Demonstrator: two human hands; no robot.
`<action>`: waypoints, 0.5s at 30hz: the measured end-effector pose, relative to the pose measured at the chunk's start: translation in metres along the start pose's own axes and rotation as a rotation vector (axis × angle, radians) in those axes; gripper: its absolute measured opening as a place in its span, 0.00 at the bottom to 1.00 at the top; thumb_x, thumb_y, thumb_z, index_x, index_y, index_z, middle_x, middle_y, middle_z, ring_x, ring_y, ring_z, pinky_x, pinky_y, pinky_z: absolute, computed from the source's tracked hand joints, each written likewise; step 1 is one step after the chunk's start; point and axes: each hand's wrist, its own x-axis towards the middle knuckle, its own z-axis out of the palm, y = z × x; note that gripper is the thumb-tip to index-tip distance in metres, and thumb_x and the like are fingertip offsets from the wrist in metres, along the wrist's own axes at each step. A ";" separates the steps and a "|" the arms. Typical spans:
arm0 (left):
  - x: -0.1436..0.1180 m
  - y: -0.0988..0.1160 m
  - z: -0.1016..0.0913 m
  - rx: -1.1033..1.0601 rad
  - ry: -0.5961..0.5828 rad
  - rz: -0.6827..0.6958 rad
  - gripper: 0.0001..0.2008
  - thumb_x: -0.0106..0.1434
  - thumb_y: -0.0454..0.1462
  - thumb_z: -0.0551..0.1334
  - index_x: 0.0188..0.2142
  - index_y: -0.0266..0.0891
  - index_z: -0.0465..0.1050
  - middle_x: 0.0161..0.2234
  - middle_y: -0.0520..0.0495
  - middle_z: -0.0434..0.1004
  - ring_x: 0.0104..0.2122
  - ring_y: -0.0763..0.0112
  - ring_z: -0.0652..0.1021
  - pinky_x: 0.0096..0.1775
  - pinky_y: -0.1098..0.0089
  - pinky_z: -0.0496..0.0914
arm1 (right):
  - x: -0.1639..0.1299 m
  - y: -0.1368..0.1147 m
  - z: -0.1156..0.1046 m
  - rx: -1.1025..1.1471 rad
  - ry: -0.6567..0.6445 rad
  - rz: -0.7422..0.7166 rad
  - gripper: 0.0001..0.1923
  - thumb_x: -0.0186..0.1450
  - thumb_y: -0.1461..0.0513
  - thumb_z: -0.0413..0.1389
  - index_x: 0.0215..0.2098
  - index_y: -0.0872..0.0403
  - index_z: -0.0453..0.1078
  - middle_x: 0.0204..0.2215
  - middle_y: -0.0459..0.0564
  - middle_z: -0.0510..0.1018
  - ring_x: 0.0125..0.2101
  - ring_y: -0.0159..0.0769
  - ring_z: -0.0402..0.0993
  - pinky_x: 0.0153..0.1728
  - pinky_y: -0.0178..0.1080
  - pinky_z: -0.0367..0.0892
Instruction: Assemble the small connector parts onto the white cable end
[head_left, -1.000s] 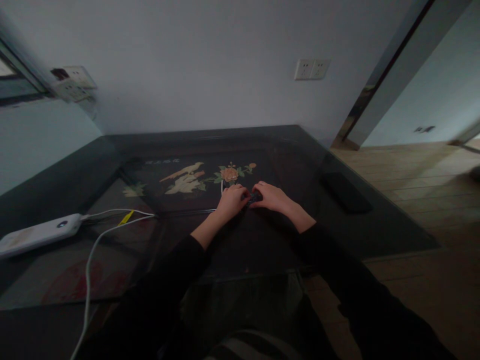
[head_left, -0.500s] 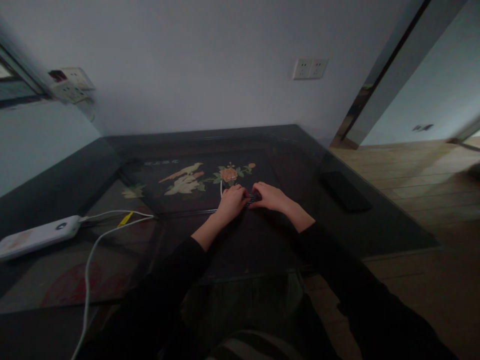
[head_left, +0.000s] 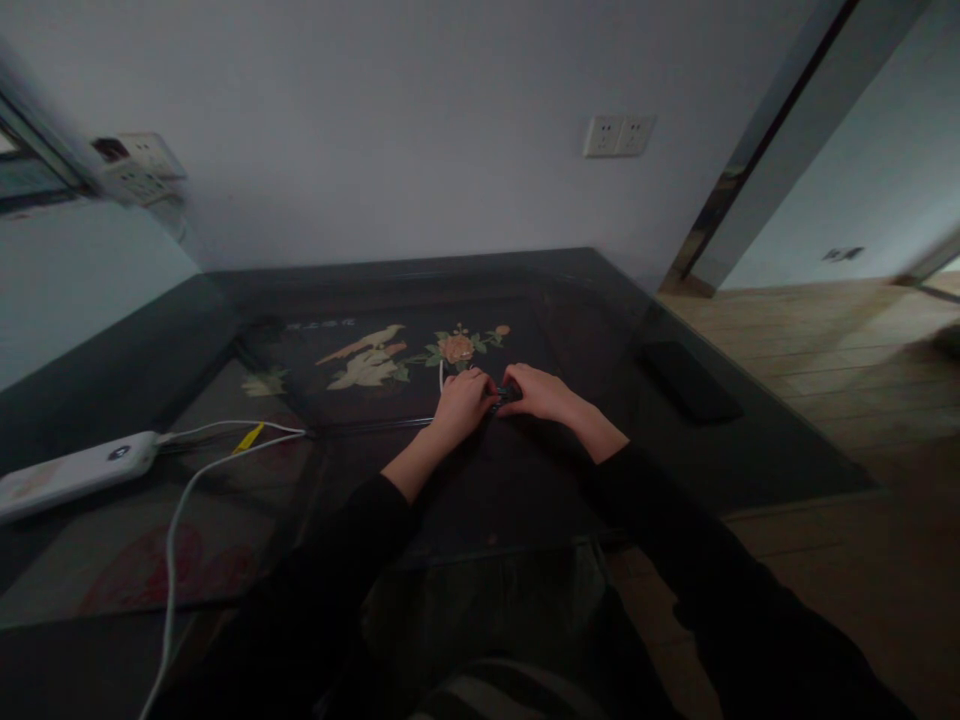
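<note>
Set against the picture from half a second ago, we find almost nothing changed: our two hands sit in the same spot on the dark table (head_left: 750, 450), and only the view has drifted a little, so the white power bank (head_left: 71, 472) at the left edge and the wall socket (head_left: 619, 135) stand a touch differently in the frame. Our left hand (head_left: 463, 402) lies palm down, knuckles up, fingers curled over a small dark object (head_left: 504, 396) that rests on the tabletop just in front of the painted flower (head_left: 457, 348). Our right hand (head_left: 544, 393) comes in from the other side, also palm down, its fingertips meeting the same object, so that the two hands nearly touch over it. Both hands close on the object between them, though it is too small and dark for us to tell what it is or how firmly each one grips. A thin white cable (head_left: 441, 375) shows just beyond our left hand's knuckles. Both forearms reach forward in black sleeves (head_left: 330, 570), wrists low near the surface. A second white cable (head_left: 180, 510) runs from the power bank toward us, and a flat black phone (head_left: 690, 382) lies well apart to the right.
</note>
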 end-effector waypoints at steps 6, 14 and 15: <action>0.000 0.001 -0.002 0.013 0.045 0.026 0.03 0.63 0.35 0.64 0.37 0.38 0.72 0.41 0.44 0.76 0.45 0.60 0.75 0.45 0.61 0.65 | 0.000 0.002 -0.001 0.004 -0.005 0.020 0.22 0.55 0.51 0.66 0.39 0.52 0.66 0.38 0.51 0.73 0.36 0.40 0.70 0.32 0.37 0.58; 0.008 -0.006 -0.001 -0.236 0.126 -0.019 0.02 0.60 0.33 0.66 0.34 0.37 0.73 0.36 0.46 0.77 0.40 0.66 0.75 0.43 0.66 0.68 | 0.000 0.010 -0.003 0.000 0.017 0.051 0.22 0.55 0.52 0.67 0.42 0.53 0.68 0.37 0.51 0.72 0.37 0.41 0.70 0.33 0.37 0.60; 0.008 -0.006 -0.002 -0.261 0.117 -0.037 0.02 0.60 0.32 0.66 0.33 0.37 0.74 0.36 0.46 0.77 0.39 0.67 0.75 0.43 0.66 0.68 | 0.000 0.012 -0.003 -0.006 0.024 0.066 0.22 0.55 0.53 0.67 0.43 0.53 0.69 0.38 0.52 0.72 0.37 0.41 0.70 0.33 0.37 0.60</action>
